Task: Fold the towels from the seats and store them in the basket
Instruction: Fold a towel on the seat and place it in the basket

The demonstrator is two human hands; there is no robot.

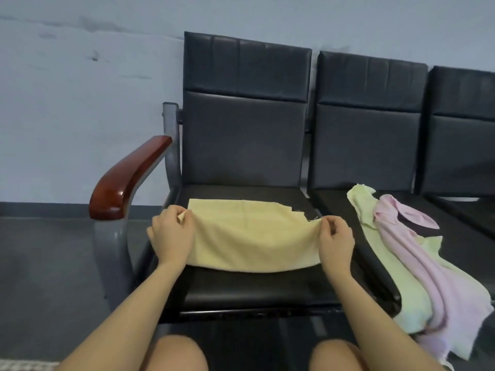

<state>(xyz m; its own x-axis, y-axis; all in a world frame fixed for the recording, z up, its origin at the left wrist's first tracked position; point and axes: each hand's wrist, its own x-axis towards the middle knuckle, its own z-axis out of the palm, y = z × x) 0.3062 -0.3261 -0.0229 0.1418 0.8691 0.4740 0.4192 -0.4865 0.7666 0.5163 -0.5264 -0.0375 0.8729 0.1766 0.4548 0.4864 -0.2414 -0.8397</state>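
A pale yellow towel [251, 236] lies across the black seat [257, 287] of the leftmost chair, its near half doubled over. My left hand [171, 234] pinches the towel's left corner. My right hand [336, 239] pinches its right corner, and the cloth is stretched between the two. On the neighbouring seat to the right a light green towel [401, 287] lies crumpled, with a pink towel [428, 263] draped over it; both hang over the seat's front edge. No basket is in view.
A row of black padded chairs [367, 124] stands against a pale wall. A red-brown wooden armrest [126, 180] on a grey metal frame sits left of my left hand. Grey floor lies to the left. My knees show at the bottom edge.
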